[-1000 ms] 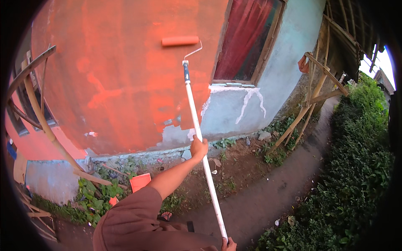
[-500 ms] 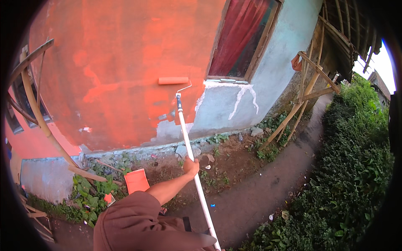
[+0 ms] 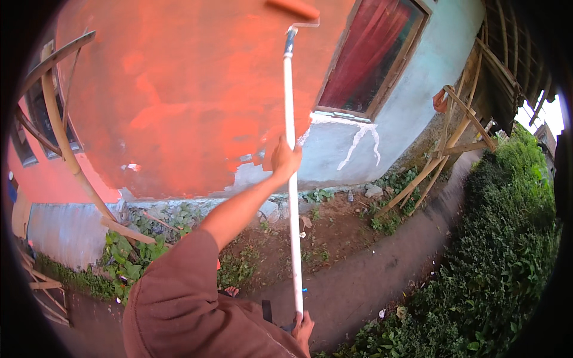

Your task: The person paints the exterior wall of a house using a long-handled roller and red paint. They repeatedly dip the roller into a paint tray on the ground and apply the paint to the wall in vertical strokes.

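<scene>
My left hand point(image 3: 286, 159) is closed around the middle of a long white pole, its arm stretched up and forward. Low in the view, my right hand point(image 3: 303, 329) grips the pole's bottom end. At the pole's top is a paint roller point(image 3: 293, 8) with an orange sleeve, a thin wire frame and a dark blue handle. The roller lies against or close to the orange-painted wall point(image 3: 179, 119), left of the window; whether it touches, I cannot tell. Patchy orange paint ends at the bare light-blue wall point(image 3: 334, 152) below the window.
A window point(image 3: 370, 59) with a red curtain sits at the upper right. Bamboo supports point(image 3: 450, 146) lean right of it, and a bamboo frame point(image 3: 65, 137) stands at the left. Soil and rocks line the wall's foot. A paved path point(image 3: 370, 286) runs beside dense green bushes point(image 3: 501, 232).
My left hand and the roller have moved up the wall and slightly right. My right hand on the pole's bottom end now shows. The orange tray is now mostly hidden behind my arm.
</scene>
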Tool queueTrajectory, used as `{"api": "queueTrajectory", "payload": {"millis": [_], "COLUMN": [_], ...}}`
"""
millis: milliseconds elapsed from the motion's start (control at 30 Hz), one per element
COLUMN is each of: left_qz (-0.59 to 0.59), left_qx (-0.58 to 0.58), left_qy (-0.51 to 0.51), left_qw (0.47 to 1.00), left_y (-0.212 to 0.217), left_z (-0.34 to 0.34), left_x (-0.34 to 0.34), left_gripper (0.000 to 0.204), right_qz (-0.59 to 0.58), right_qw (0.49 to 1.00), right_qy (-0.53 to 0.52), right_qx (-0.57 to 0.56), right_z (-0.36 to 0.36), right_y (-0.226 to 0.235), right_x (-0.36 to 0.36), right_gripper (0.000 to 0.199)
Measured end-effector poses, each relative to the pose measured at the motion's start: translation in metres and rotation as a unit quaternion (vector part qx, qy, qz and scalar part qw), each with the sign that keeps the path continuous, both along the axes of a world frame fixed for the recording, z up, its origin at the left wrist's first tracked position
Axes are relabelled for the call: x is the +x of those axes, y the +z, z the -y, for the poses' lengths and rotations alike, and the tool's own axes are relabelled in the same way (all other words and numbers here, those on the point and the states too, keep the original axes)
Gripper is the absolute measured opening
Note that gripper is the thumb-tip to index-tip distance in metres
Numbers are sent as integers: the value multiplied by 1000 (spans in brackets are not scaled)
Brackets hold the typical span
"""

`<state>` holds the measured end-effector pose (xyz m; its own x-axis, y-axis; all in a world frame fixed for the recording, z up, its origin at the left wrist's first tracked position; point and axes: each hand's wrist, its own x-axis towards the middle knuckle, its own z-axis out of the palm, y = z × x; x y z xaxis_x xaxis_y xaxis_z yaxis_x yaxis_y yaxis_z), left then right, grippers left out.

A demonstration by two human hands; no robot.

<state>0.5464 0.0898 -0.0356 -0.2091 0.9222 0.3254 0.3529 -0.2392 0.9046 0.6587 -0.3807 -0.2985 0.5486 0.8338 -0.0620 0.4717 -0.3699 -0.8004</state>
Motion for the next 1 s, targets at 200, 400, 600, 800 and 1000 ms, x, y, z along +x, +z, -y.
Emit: {"api": "queueTrajectory", "payload": {"millis": [200, 400, 600, 800, 1000], "left_qz": [-11, 32, 35, 85, 158], "left_qx": [19, -8, -43, -130, -168], "left_qy": [2, -31, -1, 1, 10], "left_qw": [1000, 999, 998, 988, 973], "left_y": [125, 100, -39, -168, -213], "left_z": [-54, -64, -2, 74, 108], "left_x": [8, 27, 43, 56, 40], "left_gripper": [44, 45, 48, 43, 34], "right_qz": [1, 8, 69, 163, 270], "right_qw": [994, 994, 997, 982, 957], "right_qy": [4, -6, -16, -31, -48], "right_qx": [111, 104, -15, -86, -96], "right_z": [-96, -90, 3, 112, 165], "right_y": [70, 61, -5, -43, -76], "right_x": [-7, 26, 62, 67, 65], "right_gripper": [36, 35, 38, 36, 39]}}
